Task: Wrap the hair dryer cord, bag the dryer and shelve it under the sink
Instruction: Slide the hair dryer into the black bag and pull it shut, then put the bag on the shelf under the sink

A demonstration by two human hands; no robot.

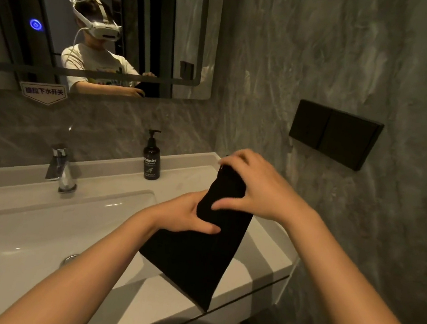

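A black fabric bag (189, 261) hangs above the right end of the white sink counter (263, 251), its wide bottom corner near the counter's front edge. My left hand (187, 216) grips the bag's left side at mid height, thumb across the cloth. My right hand (255, 185) closes over the narrow upper end of the bag. The hair dryer and its cord are hidden; I cannot tell if they are inside the bag.
A black pump bottle of hand wash (151, 158) stands at the back of the counter. The chrome tap (60, 170) and basin (25, 219) lie to the left. A mirror (102, 27) hangs above; black wall sockets (334, 133) sit on the right wall.
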